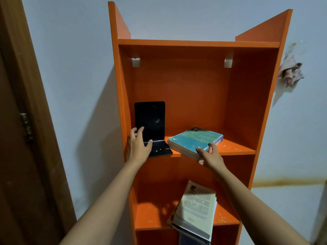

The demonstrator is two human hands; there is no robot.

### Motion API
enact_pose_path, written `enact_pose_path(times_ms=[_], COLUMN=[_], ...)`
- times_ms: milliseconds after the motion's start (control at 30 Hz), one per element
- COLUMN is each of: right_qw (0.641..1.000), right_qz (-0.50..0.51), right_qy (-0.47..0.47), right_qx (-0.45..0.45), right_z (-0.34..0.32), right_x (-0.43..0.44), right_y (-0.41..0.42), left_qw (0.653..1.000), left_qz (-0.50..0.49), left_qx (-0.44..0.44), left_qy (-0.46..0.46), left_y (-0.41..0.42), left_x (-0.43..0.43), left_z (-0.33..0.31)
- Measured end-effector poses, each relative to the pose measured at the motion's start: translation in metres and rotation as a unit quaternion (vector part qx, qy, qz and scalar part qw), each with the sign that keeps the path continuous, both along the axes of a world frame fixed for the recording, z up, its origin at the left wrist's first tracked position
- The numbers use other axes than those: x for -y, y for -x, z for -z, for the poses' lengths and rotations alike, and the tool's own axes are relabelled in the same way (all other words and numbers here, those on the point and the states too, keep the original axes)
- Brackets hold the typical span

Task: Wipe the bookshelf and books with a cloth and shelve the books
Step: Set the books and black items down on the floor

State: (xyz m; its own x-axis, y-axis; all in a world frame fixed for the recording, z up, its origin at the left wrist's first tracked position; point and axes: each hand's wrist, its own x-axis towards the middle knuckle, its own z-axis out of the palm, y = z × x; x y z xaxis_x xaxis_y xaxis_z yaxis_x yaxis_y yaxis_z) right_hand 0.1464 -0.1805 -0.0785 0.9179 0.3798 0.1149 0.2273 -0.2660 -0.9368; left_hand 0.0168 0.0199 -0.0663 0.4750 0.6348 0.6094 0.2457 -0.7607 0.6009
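**Two grips at the middle shelf of an orange bookshelf**

A pale wall (70, 50) fills the background, and a brown door (21, 138) stands along the left side. Against the wall stands the orange bookshelf (247, 96), open at the front, with its two side panels rising above the top board.

On the lower shelf (152, 214) a stack of books (196, 207) lies flat near the right end. The stack hangs over the front edge of this shelf, and a pale printed cover is on top.

On the middle shelf (235, 147) a teal book (194, 138) lies flat, turned at an angle. Its near corner passes over the front edge of the shelf. At the left end of the same shelf stands a black bookend (150, 119), with the plate upright and the base reaching to the front edge.

A crumpled cloth (290, 71) hangs on the wall just beside the right panel of the bookshelf, and no grip touches it.

The left grip (138, 145) is released: its fingers are spread against the left edge of the bookend plate, and the thumb rests on the base. The right grip (211, 155) is grasping the teal book at the overhanging corner, thumb on the cover and fingers under it.
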Motion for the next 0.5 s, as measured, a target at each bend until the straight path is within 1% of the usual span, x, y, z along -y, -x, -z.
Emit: enact_pose_path(times_ms=[67, 167, 267, 400, 500], right_qw=[0.997, 0.985, 0.967, 0.96, 0.953], right_qz=[-0.03, -0.064, -0.08, -0.1, -0.106], right_qy=[-0.053, -0.125, -0.181, -0.192, -0.207], right_qx=[-0.049, -0.101, -0.158, -0.176, -0.194], right_z=[0.003, 0.008, 0.005, 0.002, -0.001], right_x=[-0.005, -0.007, -0.006, 0.007, 0.021], right_y=[-0.006, -0.015, -0.026, -0.036, -0.044], left_qw=[1.0, 0.998, 0.993, 0.986, 0.988], left_qz=[-0.014, -0.014, 0.002, 0.026, 0.01], left_qx=[0.015, 0.011, 0.053, 0.114, 0.131], left_qy=[0.02, 0.057, 0.105, 0.121, 0.085], left_y=[-0.008, -0.026, -0.045, -0.058, -0.057], left_x=[-0.006, -0.018, -0.029, -0.038, -0.04], left_z=[-0.002, -0.002, -0.001, 0.0, 0.001])
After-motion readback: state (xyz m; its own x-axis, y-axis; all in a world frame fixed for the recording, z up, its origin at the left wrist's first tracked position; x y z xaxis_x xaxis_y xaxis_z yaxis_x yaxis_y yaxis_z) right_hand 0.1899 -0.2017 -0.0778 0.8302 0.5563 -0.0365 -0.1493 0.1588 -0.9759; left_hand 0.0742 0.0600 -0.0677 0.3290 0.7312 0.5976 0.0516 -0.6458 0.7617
